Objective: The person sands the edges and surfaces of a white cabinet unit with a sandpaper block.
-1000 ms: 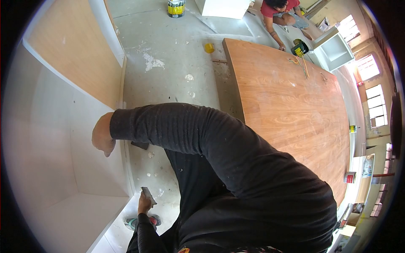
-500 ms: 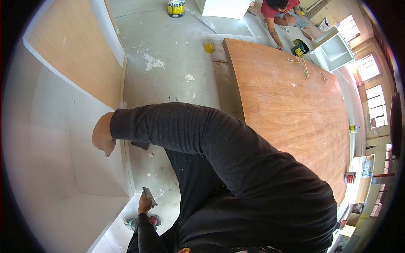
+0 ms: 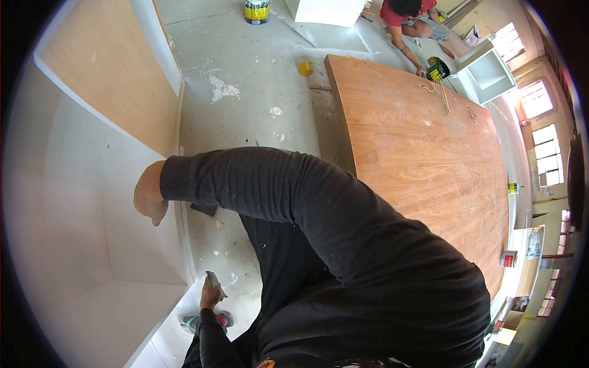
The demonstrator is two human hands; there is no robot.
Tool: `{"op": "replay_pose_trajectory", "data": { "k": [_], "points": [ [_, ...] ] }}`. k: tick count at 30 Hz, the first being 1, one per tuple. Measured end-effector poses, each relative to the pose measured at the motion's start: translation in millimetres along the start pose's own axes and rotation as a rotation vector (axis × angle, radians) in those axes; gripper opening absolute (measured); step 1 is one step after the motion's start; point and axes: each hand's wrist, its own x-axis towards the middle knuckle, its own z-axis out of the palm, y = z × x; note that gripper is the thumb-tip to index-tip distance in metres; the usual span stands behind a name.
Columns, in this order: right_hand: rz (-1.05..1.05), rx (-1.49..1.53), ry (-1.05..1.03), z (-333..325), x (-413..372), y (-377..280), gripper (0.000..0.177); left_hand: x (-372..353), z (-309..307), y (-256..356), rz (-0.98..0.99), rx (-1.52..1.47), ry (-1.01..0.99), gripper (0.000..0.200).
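Grey piece (image 3: 215, 283), probably light and stiff, best taken by its long edges; it lies gripped in the left hand (image 3: 210, 297), protruding beyond it. The white cabinet (image 3: 123, 306), presumably heavy and rigid, suits a frame-edge hold; the right hand (image 3: 150, 195) is at its inner side, its grip indeterminable.

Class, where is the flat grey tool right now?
In the head view, the flat grey tool is at lower left, held in the left hand, just right of the white cabinet.
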Motion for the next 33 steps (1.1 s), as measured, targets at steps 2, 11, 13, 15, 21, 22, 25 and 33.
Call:
{"op": "replay_pose_trajectory", "data": {
  "k": [2,11,13,15,21,22,25,33],
  "points": [
    [0.01,0.0,0.02,3,2,0,0.047,-3,0,5,0.001,0.002,-0.007,0.053],
    [0.01,0.02,0.019,3,1,-1,0.043,-1,-2,-2,0.001,0.034,0.013,0.056],
    [0.014,0.033,0.01,3,0,-6,0.043,-13,-5,19,-0.049,-0.001,-0.014,0.056],
    [0.022,0.007,0.023,5,-2,-11,0.043,5,-3,-11,-0.014,0.015,-0.01,0.055],
    [-0.018,0.002,0.042,4,-8,-18,0.042,-10,-5,15,-0.046,0.013,-0.041,0.057],
    [-0.018,0.004,0.042,4,-9,-19,0.042,-11,-5,16,-0.063,0.005,-0.06,0.06],
    [-0.025,0.002,0.033,4,-9,-18,0.042,0,-1,0,-0.003,0.079,0.021,0.07],
    [-0.019,-0.036,0.001,7,1,-20,0.043,-31,-8,51,-0.112,0.08,-0.106,0.081]
  ]
}}
